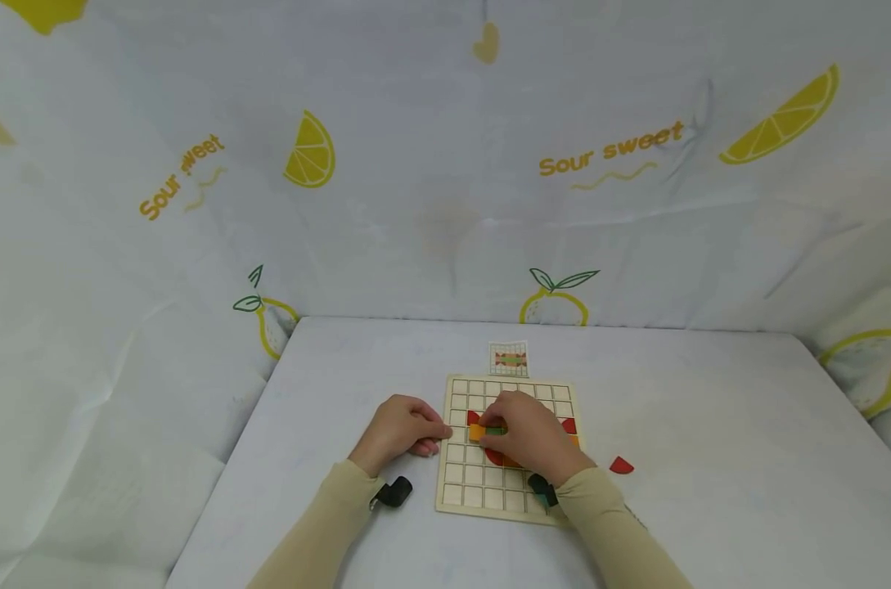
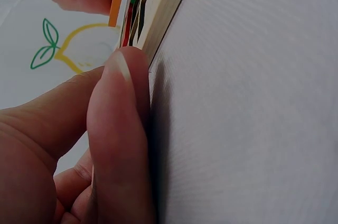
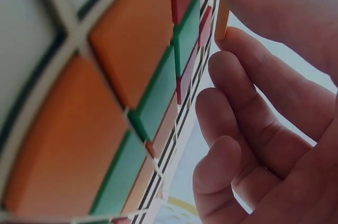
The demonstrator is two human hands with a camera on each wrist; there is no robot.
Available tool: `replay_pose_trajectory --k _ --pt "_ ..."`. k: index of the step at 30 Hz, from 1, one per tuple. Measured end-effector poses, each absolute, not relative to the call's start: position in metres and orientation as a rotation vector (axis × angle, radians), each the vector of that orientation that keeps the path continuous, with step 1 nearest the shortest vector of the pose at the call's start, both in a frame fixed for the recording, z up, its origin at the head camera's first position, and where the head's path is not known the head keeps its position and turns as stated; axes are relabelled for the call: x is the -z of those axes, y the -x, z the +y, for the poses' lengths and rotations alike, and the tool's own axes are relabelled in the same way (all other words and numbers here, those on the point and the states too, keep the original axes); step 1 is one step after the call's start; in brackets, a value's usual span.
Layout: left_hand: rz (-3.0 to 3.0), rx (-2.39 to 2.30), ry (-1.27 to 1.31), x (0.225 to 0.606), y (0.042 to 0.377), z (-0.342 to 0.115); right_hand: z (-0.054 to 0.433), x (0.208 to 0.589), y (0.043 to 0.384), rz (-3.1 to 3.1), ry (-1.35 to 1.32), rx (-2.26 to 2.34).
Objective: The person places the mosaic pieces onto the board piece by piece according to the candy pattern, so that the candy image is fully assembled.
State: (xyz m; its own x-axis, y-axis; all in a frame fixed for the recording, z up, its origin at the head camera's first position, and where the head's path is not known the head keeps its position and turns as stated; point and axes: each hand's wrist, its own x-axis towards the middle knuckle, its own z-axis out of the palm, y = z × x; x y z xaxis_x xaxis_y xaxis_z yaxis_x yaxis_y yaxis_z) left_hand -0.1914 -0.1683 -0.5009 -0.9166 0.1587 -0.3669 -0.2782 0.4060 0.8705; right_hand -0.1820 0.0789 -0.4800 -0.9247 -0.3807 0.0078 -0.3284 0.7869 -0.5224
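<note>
A pale wooden grid board lies on the table, its middle rows partly filled with red, orange and green tiles. My right hand is over the board, pinching an orange square tile between thumb and forefinger. In the right wrist view that tile stands off the board surface, while the other fingers curl loosely. Green tiles show beside it, and the hand hides part of the pattern. At the board's left edge, my left hand holds the rim with thumb and forefinger together.
A small pattern card lies just beyond the board's far edge. One loose red rounded piece is on the white table to the right. A cloth printed with lemons hangs behind the table.
</note>
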Motion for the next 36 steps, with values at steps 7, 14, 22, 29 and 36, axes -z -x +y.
replay_pose_trajectory --k 7,14,22,29,36 --pt "2.272 -1.519 0.104 0.501 0.192 -0.168 0.075 0.48 0.181 2.889 0.584 0.793" --pt "2.278 -1.512 0.112 0.5 0.19 -0.169 0.071 0.48 0.18 2.86 0.621 0.76" --pt "2.277 -1.512 0.104 0.501 0.191 -0.169 0.07 0.479 0.18 2.864 0.605 0.752" --pt "2.276 -1.52 0.095 0.501 0.192 -0.168 0.068 0.477 0.18 2.878 0.578 0.733" --pt "2.275 -1.516 0.104 0.5 0.191 -0.17 0.068 0.478 0.182 2.895 0.58 0.725"
